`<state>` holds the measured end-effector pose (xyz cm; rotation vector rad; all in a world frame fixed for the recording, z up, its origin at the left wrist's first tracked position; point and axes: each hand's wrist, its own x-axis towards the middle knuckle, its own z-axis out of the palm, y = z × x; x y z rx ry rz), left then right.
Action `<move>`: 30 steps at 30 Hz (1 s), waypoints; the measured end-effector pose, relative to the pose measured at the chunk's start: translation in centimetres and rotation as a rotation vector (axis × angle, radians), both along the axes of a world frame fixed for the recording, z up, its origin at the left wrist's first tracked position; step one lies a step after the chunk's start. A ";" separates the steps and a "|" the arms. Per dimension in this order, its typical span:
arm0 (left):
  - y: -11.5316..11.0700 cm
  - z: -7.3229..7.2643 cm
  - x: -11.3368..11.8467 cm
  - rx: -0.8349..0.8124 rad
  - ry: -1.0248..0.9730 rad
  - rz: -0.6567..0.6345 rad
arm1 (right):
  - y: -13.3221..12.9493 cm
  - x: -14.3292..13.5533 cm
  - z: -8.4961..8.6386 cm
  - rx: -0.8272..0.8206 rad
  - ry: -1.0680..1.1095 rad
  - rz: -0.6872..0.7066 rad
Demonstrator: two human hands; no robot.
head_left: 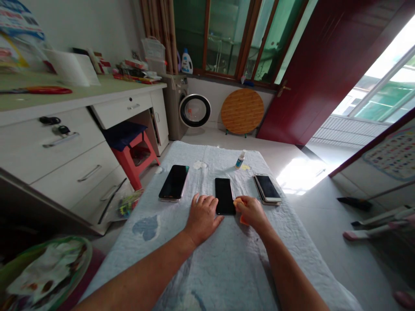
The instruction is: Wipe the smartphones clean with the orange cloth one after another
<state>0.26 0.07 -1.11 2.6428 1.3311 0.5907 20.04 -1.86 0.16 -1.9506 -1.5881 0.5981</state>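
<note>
A black phone (pixel 225 195) lies flat on the cloth-covered table (pixel 227 259), between my two hands. My left hand (pixel 202 218) rests at its left edge, palm down with the fingers lying flat and the thumb out to the side. At the right edge of the phone, my right hand (pixel 252 212) is closed around an orange cloth (pixel 244 221), part of which hangs below the fingers. Another dark phone (pixel 174 182) lies to the left, on top of something light. On the right a phone with a white frame (pixel 269 188) rests on another flat device.
A small spray bottle (pixel 240 159) stands near the far edge of the table. To the left are a white desk (pixel 81 100), a red stool (pixel 138 153) and a bin (pixel 84 270). A washing machine (pixel 177 101) and a round wooden board (pixel 242 111) are beyond.
</note>
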 end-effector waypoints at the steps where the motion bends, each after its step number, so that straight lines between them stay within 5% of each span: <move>1: 0.1 -0.1 0.0 0.001 -0.002 0.007 | -0.1 0.0 0.0 -0.013 0.029 -0.004; 11: 0.7 -0.4 -0.1 -0.018 -0.021 0.011 | -0.2 -0.1 0.2 -0.159 0.073 0.015; 16: 1.0 -0.6 -0.1 -0.031 -0.033 -0.002 | -0.5 -0.6 0.7 -0.063 0.099 0.059; 22: 1.3 -0.6 -0.3 -0.056 -0.064 -0.086 | -0.8 -1.7 0.5 0.138 -0.029 0.381; 30: 1.4 -0.3 -0.3 -0.081 -0.071 -0.085 | -0.8 -0.4 0.9 0.075 -0.211 0.342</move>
